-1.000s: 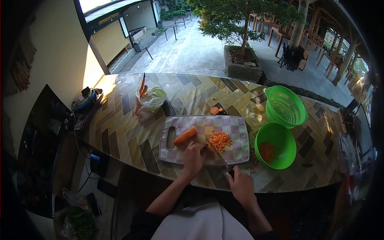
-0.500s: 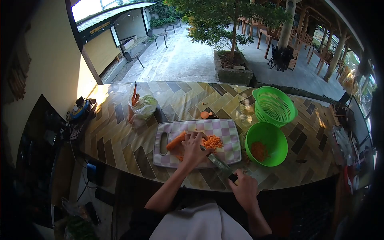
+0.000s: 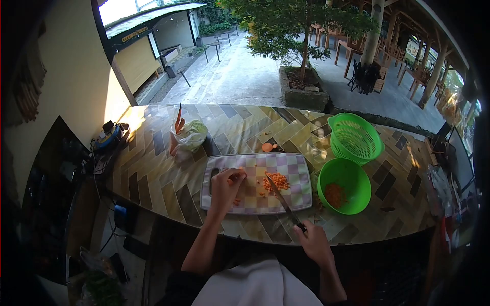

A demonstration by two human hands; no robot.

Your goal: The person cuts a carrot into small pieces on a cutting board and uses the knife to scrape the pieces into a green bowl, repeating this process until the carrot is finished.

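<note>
My left hand (image 3: pixel 226 187) is closed over the left part of a checkered cutting board (image 3: pixel 301 196), with a bit of orange carrot showing at its fingertips. Fingers of my right hand (image 3: pixel 312 238) are wrapped round the dark handle of a knife (image 3: pixel 284 204). The blade points up and left, its tip beside a pile of diced carrot (image 3: pixel 278 182). Small carrot bits lie on the board near my left hand. To the right, a solid green bowl (image 3: pixel 360 184) holds more orange carrot pieces.
A green colander (image 3: pixel 357 136) stands behind the bowl. Carrot ends (image 3: pixel 267 147) lie just behind the board. At the back left is a plastic bag (image 3: pixel 191 135) with carrots. A power strip (image 3: pixel 108 135) with cables sits at the left edge.
My left hand has moved left, away from the diced pile, and closed round the carrot. The knife has come away from my left fingers, its tip now at the pile.
</note>
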